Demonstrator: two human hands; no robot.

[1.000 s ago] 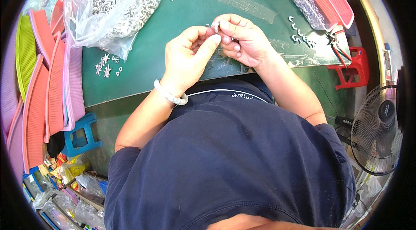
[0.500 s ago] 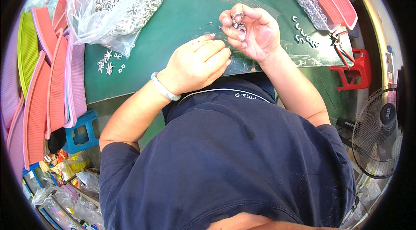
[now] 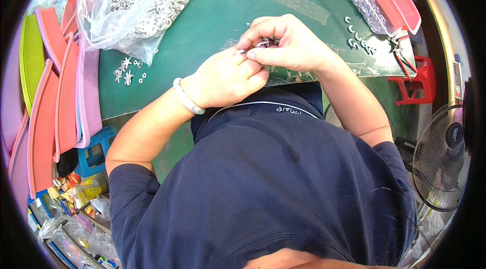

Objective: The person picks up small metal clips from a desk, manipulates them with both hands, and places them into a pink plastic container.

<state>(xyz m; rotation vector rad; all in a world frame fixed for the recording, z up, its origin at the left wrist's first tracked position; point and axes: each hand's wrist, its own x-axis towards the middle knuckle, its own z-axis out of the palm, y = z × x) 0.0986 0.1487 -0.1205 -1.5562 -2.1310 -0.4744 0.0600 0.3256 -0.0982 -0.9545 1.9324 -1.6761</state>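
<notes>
Near the table's front edge, my two hands meet at the fingertips. My right hand (image 3: 296, 46) is curled around several small silvery curved metal pieces (image 3: 268, 42), which show between its fingers and palm. Its thumb and forefinger reach to the tips of my left hand (image 3: 228, 76). The left hand is closed, back upward, with a pale bangle (image 3: 187, 98) at the wrist. A tiny shiny bit shows where the fingertips meet, too small to name. What the left fingers grip is hidden.
A clear plastic bag (image 3: 114, 28) of silvery pieces lies at the far left of the green table (image 3: 217, 8). Star-shaped pieces (image 3: 126, 77) lie before it. At right are crescent pieces (image 3: 355, 36), a clear box (image 3: 368, 8), a pink basket (image 3: 400, 8) and red-handled pliers (image 3: 401, 59).
My right hand has turned over and come left and down, its fingers closing around the metal pieces. It now touches my left hand, which has barely moved.
</notes>
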